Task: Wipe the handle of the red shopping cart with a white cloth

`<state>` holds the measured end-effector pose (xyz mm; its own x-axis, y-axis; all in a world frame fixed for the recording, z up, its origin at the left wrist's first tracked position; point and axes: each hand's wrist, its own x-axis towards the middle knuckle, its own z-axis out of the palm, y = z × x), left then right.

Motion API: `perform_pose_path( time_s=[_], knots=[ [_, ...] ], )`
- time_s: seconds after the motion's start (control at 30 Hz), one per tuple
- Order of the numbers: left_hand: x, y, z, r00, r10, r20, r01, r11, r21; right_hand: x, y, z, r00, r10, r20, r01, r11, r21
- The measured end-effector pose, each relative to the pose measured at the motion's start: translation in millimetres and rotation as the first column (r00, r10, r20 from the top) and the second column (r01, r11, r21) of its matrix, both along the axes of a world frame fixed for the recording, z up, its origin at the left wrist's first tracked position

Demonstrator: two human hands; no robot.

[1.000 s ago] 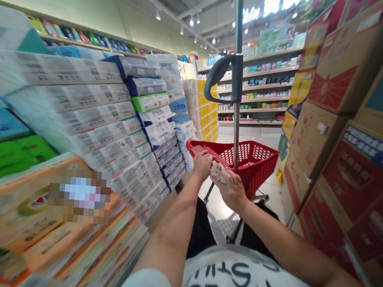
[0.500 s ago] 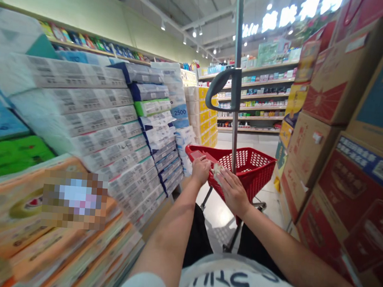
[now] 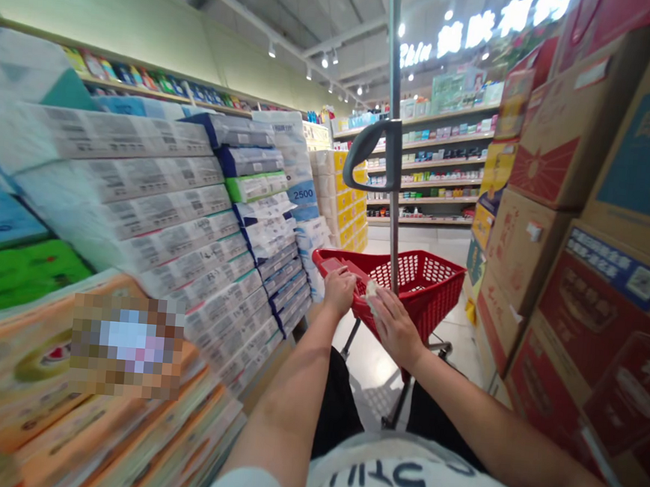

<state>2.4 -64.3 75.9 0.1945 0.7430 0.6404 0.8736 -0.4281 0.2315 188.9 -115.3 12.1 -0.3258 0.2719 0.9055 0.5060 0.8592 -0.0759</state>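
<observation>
In the head view a red plastic shopping cart point(image 3: 436, 301) stands in front of me. My left hand point(image 3: 339, 288) is closed on its near rim, beside a flat pinkish-red panel point(image 3: 331, 264). A little to the right, my right hand point(image 3: 397, 326) lies against the near end of the cart, fingers fairly straight and together. A pale crumpled piece, like a tissue or cloth point(image 3: 372, 287), shows at its fingertips, pressed between them and the cart. A tall metal pole point(image 3: 392, 226) with a grey loop handle point(image 3: 372, 157) rises out of the cart.
White paper packs point(image 3: 166, 186) are stacked on my left, with orange packs point(image 3: 22, 370) closest. Cardboard boxes point(image 3: 533, 245) and red cartons point(image 3: 583, 316) are piled on the right. Shelves of small goods point(image 3: 438, 159) close off the far end, beyond the pale floor.
The view has shifted slightly, so the pole and cart appear a little further left. My left hand keeps its place on the rim, and my right hand stays at the cart with only slight finger movement.
</observation>
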Motion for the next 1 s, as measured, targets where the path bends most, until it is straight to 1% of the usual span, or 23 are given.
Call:
perform_pose_path(
  time_s=[0.1, 0.17, 0.27, 0.37, 0.4, 0.43, 0.47, 0.53, 0.57, 0.63, 0.7, 0.77, 0.87, 0.93, 1.0],
  knots=[
    [-0.8, 1.2, -0.7, 1.000, -0.020, -0.011, 0.020, 1.000, 0.003, -5.9, -3.2, 5.1, 0.998, 0.016, 0.061, -0.018, 1.000, 0.024],
    [-0.5, -0.1, -0.2, 0.999, -0.016, -0.037, 0.016, 1.000, 0.001, -8.2, -3.3, 6.5, 0.997, 0.034, 0.066, -0.036, 0.999, 0.036],
    [2.1, -6.9, 4.9, 0.996, 0.020, -0.084, -0.019, 1.000, 0.007, -8.8, -0.7, 7.1, 1.000, 0.022, -0.017, -0.022, 1.000, 0.010],
    [8.4, -20.5, 12.4, 0.988, 0.111, -0.107, -0.103, 0.992, 0.076, -9.7, 1.6, 7.0, 0.998, 0.020, -0.067, -0.022, 0.999, -0.024],
    [11.4, -26.2, 13.4, 0.986, 0.120, -0.119, -0.108, 0.989, 0.104, -10.3, 2.0, 6.3, 0.997, 0.024, -0.077, -0.027, 0.999, -0.032],
    [14.9, -32.2, 12.8, 0.985, 0.104, -0.141, -0.087, 0.989, 0.122, -10.9, 2.3, 5.0, 0.995, 0.027, -0.093, -0.031, 0.999, -0.041],
    [18.6, -37.9, 10.4, 0.984, 0.068, -0.164, -0.047, 0.990, 0.130, -11.3, 2.5, 3.1, 0.993, 0.027, -0.113, -0.033, 0.998, -0.052],
    [26.2, -47.5, 0.3, 0.982, -0.018, -0.189, 0.041, 0.992, 0.116, -11.2, 3.3, -2.0, 0.988, 0.018, -0.156, -0.030, 0.997, -0.076],
    [29.7, -50.7, -6.3, 0.989, -0.005, -0.151, 0.025, 0.991, 0.128, -10.5, 3.7, -4.5, 0.985, 0.012, -0.171, -0.026, 0.996, -0.081],
    [35.0, -53.7, -19.5, 0.995, 0.084, -0.052, -0.074, 0.981, 0.177, -7.8, 4.6, -7.3, 0.986, 0.003, -0.168, -0.015, 0.997, -0.069],
    [37.9, -53.2, -28.7, 0.989, 0.146, -0.008, -0.141, 0.968, 0.209, -4.5, 4.8, -5.5, 0.991, 0.001, -0.136, -0.008, 0.999, -0.048],
    [38.7, -51.7, -32.5, 0.987, 0.162, -0.024, -0.153, 0.962, 0.225, -2.3, 3.9, -0.3, 0.995, 0.004, -0.097, -0.010, 0.998, -0.058],
    [38.4, -51.0, -32.0, 0.984, 0.176, -0.041, -0.161, 0.955, 0.249, -2.7, 0.2, 6.1, 0.997, -0.003, -0.082, -0.005, 0.995, -0.103],
    [38.2, -51.7, -31.2, 0.983, 0.181, -0.037, -0.165, 0.952, 0.257, -4.3, -2.2, 6.2, 0.997, -0.013, -0.079, 0.006, 0.996, -0.089],
    [38.0, -52.4, -31.5, 0.983, 0.182, -0.024, -0.170, 0.951, 0.258, -5.2, -1.8, 4.7, 0.999, -0.008, -0.052, 0.006, 0.999, -0.040]
  ],
)
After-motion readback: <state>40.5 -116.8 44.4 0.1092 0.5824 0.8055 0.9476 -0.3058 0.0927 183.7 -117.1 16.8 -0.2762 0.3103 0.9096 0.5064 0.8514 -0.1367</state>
